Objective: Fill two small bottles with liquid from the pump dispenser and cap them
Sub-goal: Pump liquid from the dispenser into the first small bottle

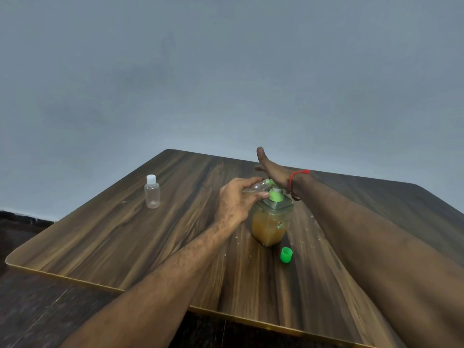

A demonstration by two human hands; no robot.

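A clear pump dispenser with orange-yellow liquid and a green pump head stands mid-table. My left hand grips a small clear bottle, held tilted on its side with its mouth at the green nozzle. My right hand presses the heel of its palm down on the pump head, fingers straight and spread. A loose green cap lies on the table in front of the dispenser. A second small clear bottle with a white cap stands upright at the left.
The wooden table has rounded corners and a pale edge band. Small crumbs or droplets are scattered around the dispenser. A grey wall rises behind; dark floor shows at the left and below the front edge.
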